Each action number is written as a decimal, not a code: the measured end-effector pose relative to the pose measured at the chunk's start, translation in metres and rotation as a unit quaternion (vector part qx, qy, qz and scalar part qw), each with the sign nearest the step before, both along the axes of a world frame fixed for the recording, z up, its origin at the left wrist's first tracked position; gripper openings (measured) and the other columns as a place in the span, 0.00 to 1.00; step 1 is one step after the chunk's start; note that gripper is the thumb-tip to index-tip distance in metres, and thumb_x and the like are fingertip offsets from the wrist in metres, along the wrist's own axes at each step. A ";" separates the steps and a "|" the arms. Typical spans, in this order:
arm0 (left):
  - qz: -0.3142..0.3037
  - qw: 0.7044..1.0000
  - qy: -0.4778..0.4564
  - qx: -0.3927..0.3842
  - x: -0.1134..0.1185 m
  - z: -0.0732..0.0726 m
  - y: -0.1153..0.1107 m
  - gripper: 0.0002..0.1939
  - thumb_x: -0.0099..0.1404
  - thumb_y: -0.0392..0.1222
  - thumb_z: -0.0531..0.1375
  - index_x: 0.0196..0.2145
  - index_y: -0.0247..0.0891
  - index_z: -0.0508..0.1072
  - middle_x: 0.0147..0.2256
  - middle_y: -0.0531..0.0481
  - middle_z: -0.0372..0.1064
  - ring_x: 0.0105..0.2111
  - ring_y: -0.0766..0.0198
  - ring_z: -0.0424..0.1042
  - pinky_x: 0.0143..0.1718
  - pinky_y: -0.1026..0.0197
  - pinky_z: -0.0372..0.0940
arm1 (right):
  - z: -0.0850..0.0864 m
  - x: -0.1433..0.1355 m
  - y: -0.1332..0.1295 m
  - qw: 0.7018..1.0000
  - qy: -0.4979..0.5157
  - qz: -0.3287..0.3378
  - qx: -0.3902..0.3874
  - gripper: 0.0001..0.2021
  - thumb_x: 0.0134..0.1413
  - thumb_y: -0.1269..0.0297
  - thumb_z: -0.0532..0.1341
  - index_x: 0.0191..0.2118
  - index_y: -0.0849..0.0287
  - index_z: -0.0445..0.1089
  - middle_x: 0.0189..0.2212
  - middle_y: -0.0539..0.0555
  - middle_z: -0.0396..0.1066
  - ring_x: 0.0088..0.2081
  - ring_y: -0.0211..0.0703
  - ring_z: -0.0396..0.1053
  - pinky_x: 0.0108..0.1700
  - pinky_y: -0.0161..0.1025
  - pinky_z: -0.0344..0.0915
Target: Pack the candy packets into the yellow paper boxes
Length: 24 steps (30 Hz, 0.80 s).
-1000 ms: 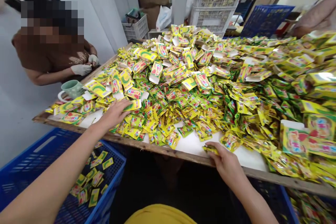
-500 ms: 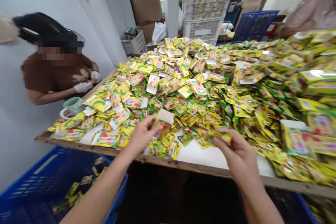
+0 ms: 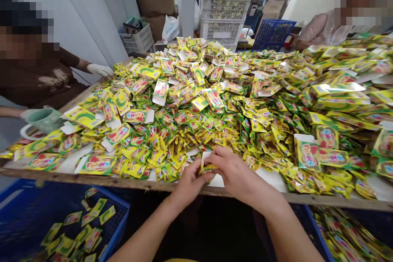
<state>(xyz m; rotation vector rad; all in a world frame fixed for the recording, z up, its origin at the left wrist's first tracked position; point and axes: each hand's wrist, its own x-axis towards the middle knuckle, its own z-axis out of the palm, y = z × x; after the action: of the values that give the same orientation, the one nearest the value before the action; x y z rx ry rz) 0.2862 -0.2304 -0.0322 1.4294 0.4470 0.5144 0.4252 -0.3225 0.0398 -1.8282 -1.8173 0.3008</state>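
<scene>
Near the table's front edge, my left hand [image 3: 192, 182] is closed round a small open box [image 3: 206, 163] with a white flap sticking up. My right hand [image 3: 231, 168] meets it from the right, its fingers pressed together over the box's opening; whatever they pinch is hidden. Behind both hands lies a heap of small yellow and green packets [image 3: 196, 125]. Printed boxes [image 3: 215, 99] are piled on top of the heap.
The wooden table edge [image 3: 147, 183] runs across the front. A blue crate [image 3: 118, 213] with boxes stands below left, another crate below right. A green mug [image 3: 46, 119] sits at left beside a person in brown. Another person is at back right.
My hands have come together at the box; the right one moved left from where it held packets. The view has shifted right, and the left person's gloved hands have moved apart.
</scene>
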 end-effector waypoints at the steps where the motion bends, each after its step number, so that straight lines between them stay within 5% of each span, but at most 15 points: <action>1: -0.008 1.000 -0.006 -0.025 0.000 0.001 0.000 0.16 0.59 0.44 0.64 0.43 0.36 0.72 0.34 0.51 0.69 0.36 0.61 0.67 0.40 0.62 0.61 | 0.001 0.001 0.001 1.000 0.007 -0.009 0.005 0.17 0.51 0.82 0.55 0.42 0.55 0.70 0.37 0.53 0.69 0.39 0.44 0.66 0.40 0.40 0.64; 7: -0.002 0.999 -0.021 -0.043 -0.004 0.006 0.001 0.16 0.59 0.44 0.64 0.44 0.36 0.73 0.36 0.51 0.70 0.37 0.61 0.67 0.40 0.63 0.61 | -0.001 0.001 0.009 0.996 -0.018 -0.004 0.086 0.06 0.59 0.70 0.59 0.36 0.57 0.74 0.41 0.58 0.70 0.47 0.50 0.63 0.48 0.48 0.64; 11: -0.007 1.000 0.007 -0.005 -0.004 0.001 0.003 0.17 0.55 0.42 0.66 0.42 0.35 0.74 0.33 0.51 0.70 0.34 0.63 0.66 0.36 0.64 0.60 | -0.007 -0.009 0.009 0.998 -0.057 0.007 0.029 0.07 0.57 0.63 0.62 0.31 0.57 0.76 0.46 0.60 0.68 0.54 0.57 0.58 0.53 0.56 0.61; 14: 0.010 1.000 0.023 0.013 -0.002 -0.004 0.003 0.12 0.54 0.39 0.65 0.37 0.34 0.75 0.30 0.53 0.70 0.31 0.64 0.65 0.34 0.65 0.60 | -0.016 -0.014 0.003 1.000 -0.008 0.015 0.016 0.06 0.55 0.63 0.64 0.30 0.57 0.75 0.44 0.59 0.69 0.52 0.55 0.61 0.53 0.55 0.62; 17: 0.007 0.999 0.036 -0.004 0.000 -0.006 0.002 0.09 0.55 0.41 0.65 0.34 0.34 0.75 0.27 0.53 0.70 0.29 0.64 0.65 0.32 0.65 0.60 | -0.026 -0.015 -0.009 0.987 0.104 -0.063 0.102 0.05 0.56 0.64 0.63 0.37 0.55 0.76 0.45 0.57 0.69 0.49 0.51 0.64 0.51 0.51 0.63; 21: -0.023 0.998 0.051 0.006 -0.009 0.004 0.003 0.15 0.60 0.46 0.62 0.43 0.37 0.76 0.38 0.49 0.75 0.39 0.57 0.71 0.43 0.59 0.65 | -0.036 -0.018 -0.018 0.891 0.387 -0.214 0.102 0.07 0.53 0.61 0.65 0.38 0.54 0.71 0.32 0.51 0.68 0.29 0.39 0.68 0.27 0.35 0.66; 24: -0.059 0.997 0.057 0.014 -0.023 0.017 0.007 0.19 0.69 0.50 0.51 0.53 0.45 0.72 0.53 0.49 0.70 0.56 0.56 0.64 0.59 0.55 0.55 | -0.041 -0.023 -0.017 0.785 0.585 -0.191 0.066 0.13 0.47 0.60 0.69 0.36 0.55 0.66 0.28 0.46 0.65 0.22 0.32 0.62 0.20 0.30 0.60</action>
<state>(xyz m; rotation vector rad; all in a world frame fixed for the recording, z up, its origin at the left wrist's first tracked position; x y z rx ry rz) 0.2636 -0.2230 -0.0157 1.5078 0.4456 0.3468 0.4024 -0.3392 -0.0011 -1.3022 -0.5606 0.8743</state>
